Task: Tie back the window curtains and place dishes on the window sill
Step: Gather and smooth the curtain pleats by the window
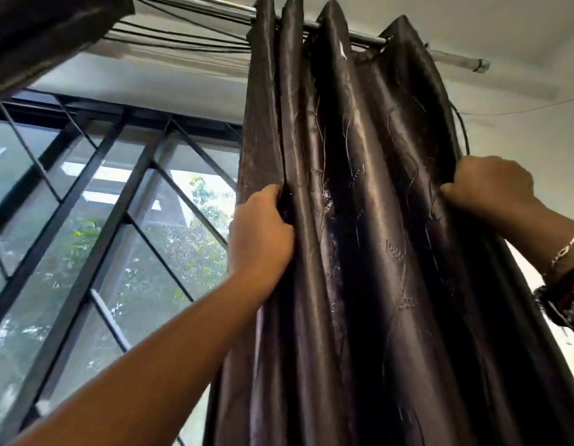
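Note:
A dark shiny curtain [359, 204] with fine embroidered lines hangs in deep folds from a metal rod [453, 57] near the ceiling. It is bunched toward the right side of the window. My left hand [260, 233] grips the curtain's left edge, fingers curled round a fold. My right hand [491, 185] grips the right edge at about the same height, knuckles toward me, with bracelets on the wrist. No dishes and no window sill are in view.
The window [118, 220] with black diagonal bars fills the left, with green leaves outside. A second dark curtain [38, 37] hangs at the top left. Several dark cables [182, 37] run along the rod. White wall lies to the right.

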The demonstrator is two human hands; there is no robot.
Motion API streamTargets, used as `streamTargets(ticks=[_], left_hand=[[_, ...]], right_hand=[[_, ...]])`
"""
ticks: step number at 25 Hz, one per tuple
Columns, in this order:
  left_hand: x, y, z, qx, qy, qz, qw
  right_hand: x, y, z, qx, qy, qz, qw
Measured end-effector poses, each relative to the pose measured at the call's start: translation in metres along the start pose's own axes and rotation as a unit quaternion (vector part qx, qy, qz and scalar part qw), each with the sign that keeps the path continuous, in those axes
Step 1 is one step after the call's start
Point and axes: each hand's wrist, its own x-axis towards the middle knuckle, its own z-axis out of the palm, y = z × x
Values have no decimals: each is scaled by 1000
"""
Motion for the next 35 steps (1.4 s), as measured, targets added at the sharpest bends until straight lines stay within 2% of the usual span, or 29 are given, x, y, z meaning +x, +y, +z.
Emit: streamTargets(ticks=[3,6,10,12,14,16,18,22,26,31,35], left_hand=[[-25,-16,-31,76,6,-31,997],[-43,-30,-58,113,-8,-74,991],[-65,-45,-80,100,-39,-91,990],[-77,-49,-89,67,-58,-111,990],[-90,-49,-93,65,-58,-119,989],[-105,-44,-99,72,-64,-117,988],[-121,-39,-103,70,-83,-123,986],[-157,-38,-103,61,-114,-153,980],[-187,-37,-97,49,-108,-160,980],[-208,-22,-87,-45,-102,-146,983],[-212,-29,-79,-9,-115,-166,979]], right_hand=[[-16,-14,-12,-1,44,-13,999],[-31,-37,-29,32,26,-48,998],[-64,-72,-65,202,-4,-66,977],[-98,-93,-80,296,-45,-67,952],[-140,-110,-86,344,-139,-67,926],[-184,-121,-85,327,-251,-52,910],[-221,-126,-81,266,-309,-47,912],[-284,-119,-68,211,-335,-67,916],[-338,-114,-59,200,-315,-108,921],[-365,-118,-61,267,-345,-138,889],[-368,-112,-64,306,-396,-113,858]])
